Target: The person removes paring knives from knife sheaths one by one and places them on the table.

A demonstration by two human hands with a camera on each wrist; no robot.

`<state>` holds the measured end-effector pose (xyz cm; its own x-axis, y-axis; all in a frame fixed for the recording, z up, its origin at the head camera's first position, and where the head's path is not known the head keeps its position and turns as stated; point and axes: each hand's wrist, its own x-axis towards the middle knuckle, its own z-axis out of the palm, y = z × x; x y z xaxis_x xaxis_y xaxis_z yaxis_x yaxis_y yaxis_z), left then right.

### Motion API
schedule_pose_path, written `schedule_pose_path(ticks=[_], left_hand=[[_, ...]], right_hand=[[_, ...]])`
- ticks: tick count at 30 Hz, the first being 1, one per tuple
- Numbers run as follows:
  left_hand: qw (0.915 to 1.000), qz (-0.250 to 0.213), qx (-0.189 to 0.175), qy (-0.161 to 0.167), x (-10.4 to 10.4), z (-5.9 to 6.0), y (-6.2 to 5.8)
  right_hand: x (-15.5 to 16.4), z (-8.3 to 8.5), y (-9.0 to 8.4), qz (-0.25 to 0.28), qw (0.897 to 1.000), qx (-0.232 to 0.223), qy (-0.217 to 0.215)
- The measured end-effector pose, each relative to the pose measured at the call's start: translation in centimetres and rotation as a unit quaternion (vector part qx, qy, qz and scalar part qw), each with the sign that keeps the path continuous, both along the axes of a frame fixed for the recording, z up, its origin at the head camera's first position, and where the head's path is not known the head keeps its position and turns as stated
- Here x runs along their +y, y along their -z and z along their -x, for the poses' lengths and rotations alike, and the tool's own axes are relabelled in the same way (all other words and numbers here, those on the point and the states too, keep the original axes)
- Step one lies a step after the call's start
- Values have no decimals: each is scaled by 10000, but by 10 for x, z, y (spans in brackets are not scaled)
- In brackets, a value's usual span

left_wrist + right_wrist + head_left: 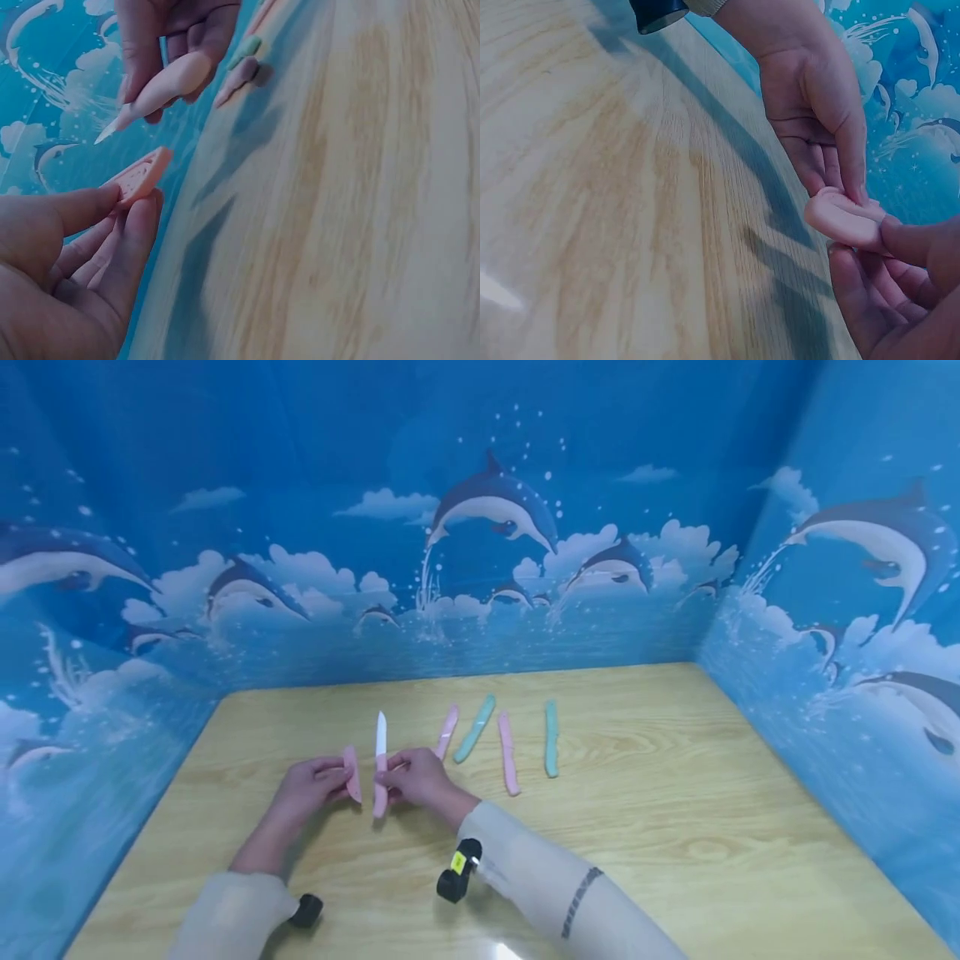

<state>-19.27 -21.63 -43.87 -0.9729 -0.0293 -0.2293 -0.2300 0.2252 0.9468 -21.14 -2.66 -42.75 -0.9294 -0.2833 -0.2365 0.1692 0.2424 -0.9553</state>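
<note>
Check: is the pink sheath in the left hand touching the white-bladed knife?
Apart. The left wrist view shows blue backdrop between the pink sheath and the knife held above it; the head view shows a gap too.

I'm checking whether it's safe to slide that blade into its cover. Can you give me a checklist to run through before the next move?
1. Right hand grips the knife by its pink handle: ok.
2. Left hand pinches the pink sheath: ok.
3. Blade bare, clear of the sheath: ok.
4. Blade tip aimed at the sheath mouth: not ok, it points away.
5. Fingers clear of the sheath opening: cannot tell.
6. The four other sheathed knives lie apart from the hands: ok.
</note>
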Motion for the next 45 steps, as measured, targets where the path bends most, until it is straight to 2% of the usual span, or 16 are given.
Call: schedule_pose_path(ticks=[6,13,20,23,28,33,39,45], left_hand=[[9995,221,-14,-207,3,7,1],[9962,855,10,-144,6,9,3],[9908,1346,-130,-34,14,13,1],[9902,1373,-267,-12,16,13,1],[9877,1542,-251,5,16,15,4],[9873,1579,-155,37,19,14,5],[9840,1780,-71,51,23,13,4],[9809,1943,98,78,25,13,2]], right_hand=[[-7,10,2,-379,9989,273,-70],[-13,16,1,-1049,9934,459,19],[-11,22,4,-1412,9884,550,-89],[-12,22,4,-1548,9863,552,-124],[-15,21,4,-1612,9848,617,-192],[-16,20,3,-1861,9803,619,-232],[-18,23,10,-2180,9735,655,-222],[-19,22,10,-2441,9646,988,-132]])
